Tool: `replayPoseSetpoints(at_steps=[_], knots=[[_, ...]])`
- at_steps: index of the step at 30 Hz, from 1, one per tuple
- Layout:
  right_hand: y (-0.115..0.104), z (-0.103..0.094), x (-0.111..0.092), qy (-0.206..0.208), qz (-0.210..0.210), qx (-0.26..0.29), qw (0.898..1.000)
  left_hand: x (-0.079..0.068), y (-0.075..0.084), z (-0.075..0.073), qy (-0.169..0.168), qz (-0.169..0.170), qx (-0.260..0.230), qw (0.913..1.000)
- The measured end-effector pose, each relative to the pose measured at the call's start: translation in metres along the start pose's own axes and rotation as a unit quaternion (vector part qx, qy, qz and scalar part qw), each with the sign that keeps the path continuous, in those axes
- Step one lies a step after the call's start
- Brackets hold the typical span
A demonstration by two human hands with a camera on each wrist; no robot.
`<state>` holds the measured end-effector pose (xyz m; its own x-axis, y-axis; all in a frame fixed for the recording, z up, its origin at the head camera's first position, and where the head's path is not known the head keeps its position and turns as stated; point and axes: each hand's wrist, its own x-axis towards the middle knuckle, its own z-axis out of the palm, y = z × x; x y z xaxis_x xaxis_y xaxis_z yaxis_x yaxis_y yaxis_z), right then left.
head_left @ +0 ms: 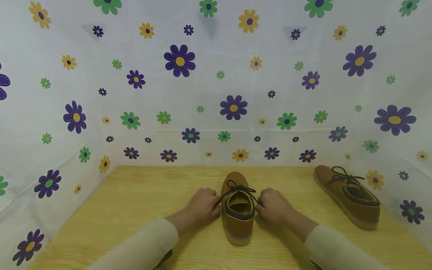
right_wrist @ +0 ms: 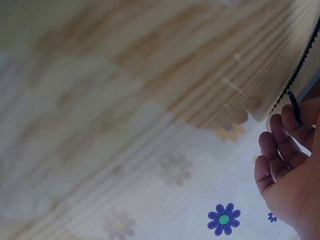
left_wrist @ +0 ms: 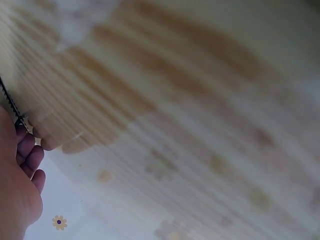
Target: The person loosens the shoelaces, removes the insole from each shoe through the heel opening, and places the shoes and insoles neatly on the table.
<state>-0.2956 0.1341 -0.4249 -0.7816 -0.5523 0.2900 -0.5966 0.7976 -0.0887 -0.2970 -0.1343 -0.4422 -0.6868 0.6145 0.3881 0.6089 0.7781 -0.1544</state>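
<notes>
A brown lace-up shoe stands on the wooden table, toe pointing away from me, between my two hands. Its dark shoelace forms a bow over the tongue, with strands running out to both sides. On the left side, my left hand pinches a lace strand with curled fingers. My right hand pinches the strand on the other side; a dark lace tip sticks out between thumb and finger in the right wrist view. Only part of the left hand's fingers shows in the left wrist view.
A second brown shoe, its lace tied in a bow, stands at the right of the wooden table. White flower-printed cloth encloses the table at the back and both sides.
</notes>
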Motion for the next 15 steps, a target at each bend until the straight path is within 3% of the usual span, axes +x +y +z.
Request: replayPoseSetpoints(at_steps=[11, 15], knots=[[-0.0034, 0.0012, 0.0027, -0.039, 0.002, 0.011, 0.999, -0.0008, -0.0016, -0.004, -0.024, -0.002, 0.015, 0.9996], [-0.0032, 0.0031, -0.0003, -0.033, 0.003, 0.009, 0.999, -0.0015, 0.0002, -0.0025, -0.028, 0.001, 0.014, 0.9995]])
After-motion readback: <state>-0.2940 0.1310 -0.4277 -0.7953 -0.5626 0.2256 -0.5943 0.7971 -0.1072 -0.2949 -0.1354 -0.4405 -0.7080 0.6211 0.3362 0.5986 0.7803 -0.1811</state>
